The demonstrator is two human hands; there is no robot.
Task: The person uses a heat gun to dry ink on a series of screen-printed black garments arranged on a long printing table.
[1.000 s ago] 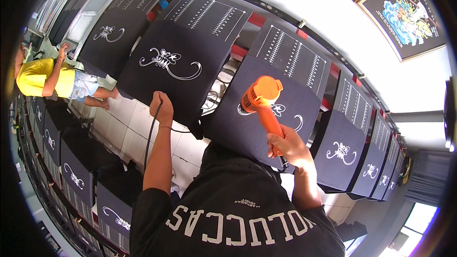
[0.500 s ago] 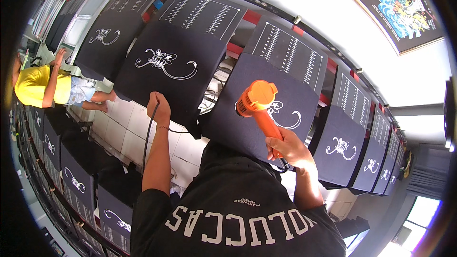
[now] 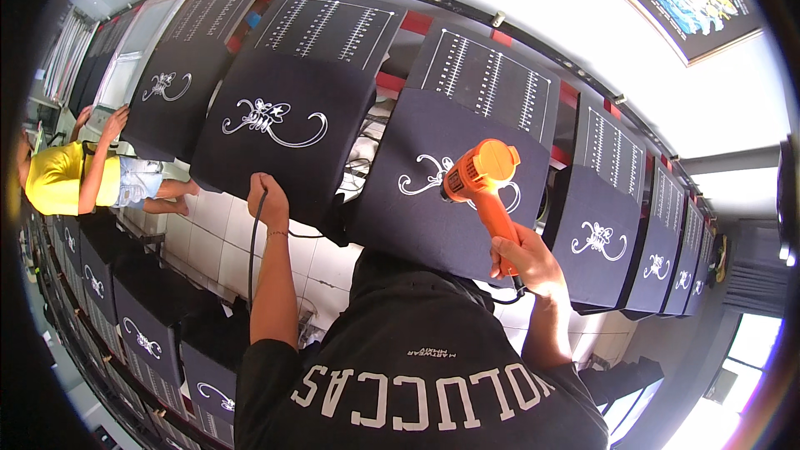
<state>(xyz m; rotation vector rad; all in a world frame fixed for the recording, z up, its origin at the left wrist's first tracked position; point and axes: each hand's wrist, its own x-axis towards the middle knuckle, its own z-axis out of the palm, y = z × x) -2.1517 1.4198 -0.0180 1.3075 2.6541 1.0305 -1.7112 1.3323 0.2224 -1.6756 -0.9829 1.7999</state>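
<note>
My right hand [image 3: 527,260] grips the handle of an orange heat gun [image 3: 483,173]. Its dark nozzle points left, above a black fabric piece [image 3: 396,200] with a white scroll print, and hides part of that print. In my left hand [image 3: 268,202] a black power cord [image 3: 254,246] is pinched; it hangs down beside my forearm. Just beyond that hand lies another black fabric piece [image 3: 283,167] with a white flower-and-scroll print on a board [image 3: 325,25] marked with ruler-like scales.
More boards with printed black fabric [image 3: 596,237] run along the rail [image 3: 450,7] to the right. A second row [image 3: 142,337] stands at lower left. At far left a person in a yellow shirt [image 3: 67,179] handles a pale screen frame [image 3: 137,54]. Framed art [image 3: 683,4] hangs on the wall.
The heat gun has moved right across the print, uncovering its left part. My left hand still holds the cord. The person in yellow has lowered their hands onto the frame.
</note>
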